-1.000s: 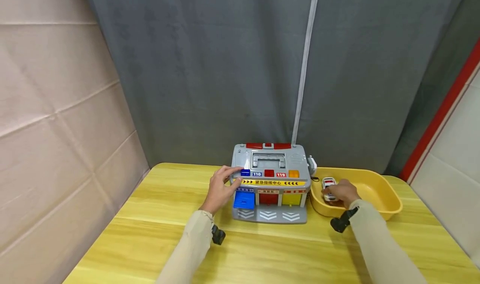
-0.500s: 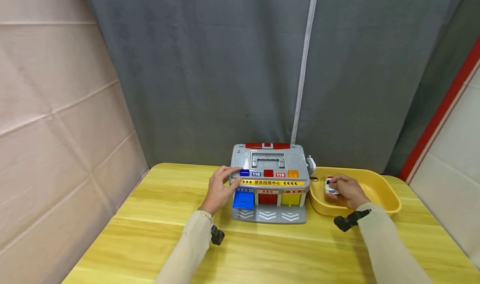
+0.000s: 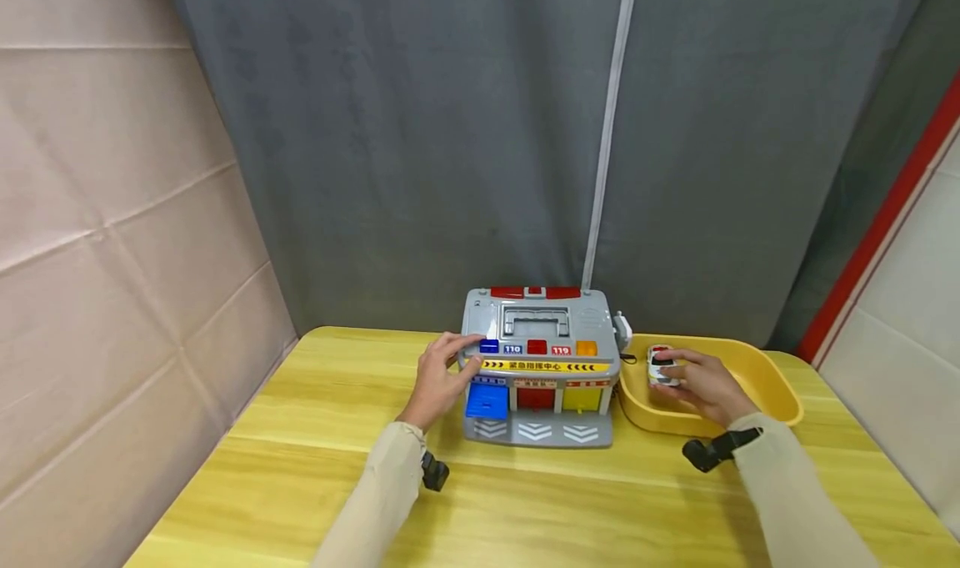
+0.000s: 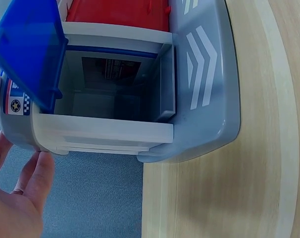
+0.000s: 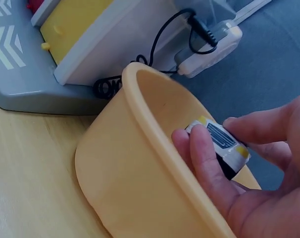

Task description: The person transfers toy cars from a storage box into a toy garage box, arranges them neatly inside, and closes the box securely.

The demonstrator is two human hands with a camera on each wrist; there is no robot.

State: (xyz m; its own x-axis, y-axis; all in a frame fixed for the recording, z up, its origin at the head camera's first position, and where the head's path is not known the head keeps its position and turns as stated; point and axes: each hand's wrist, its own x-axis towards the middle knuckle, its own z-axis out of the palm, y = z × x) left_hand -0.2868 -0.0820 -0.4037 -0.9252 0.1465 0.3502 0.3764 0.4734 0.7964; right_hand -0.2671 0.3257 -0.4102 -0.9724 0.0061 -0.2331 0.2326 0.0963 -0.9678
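Observation:
My left hand (image 3: 439, 382) rests on the left end of a grey toy emergency station (image 3: 592, 301). Its index fingertip is at the blue button (image 3: 489, 346) and its thumb lies on the front edge. Below, the blue garage door (image 3: 487, 401) stands raised; the left wrist view looks into the bay (image 4: 108, 91), where no car shows. Over the yellow tub (image 3: 757, 384) my right hand (image 3: 708, 384) pinches a small white toy car (image 3: 662, 366) between thumb and fingers. The car's grille end (image 5: 222, 139) shows tilted in the right wrist view, just inside the tub's rim.
Beside the blue door are a red door (image 3: 536, 398) and a yellow door (image 3: 582, 398), both down. A white toy handset (image 3: 622, 331) with a coiled black cord (image 5: 108, 88) hangs at the station's right side, close to the tub. A grey curtain (image 3: 420, 176) stands behind the table.
My right hand has lifted the toy car off the tub's floor and turned it in its fingers. The wrist has shifted right. My left hand has stayed on the station.

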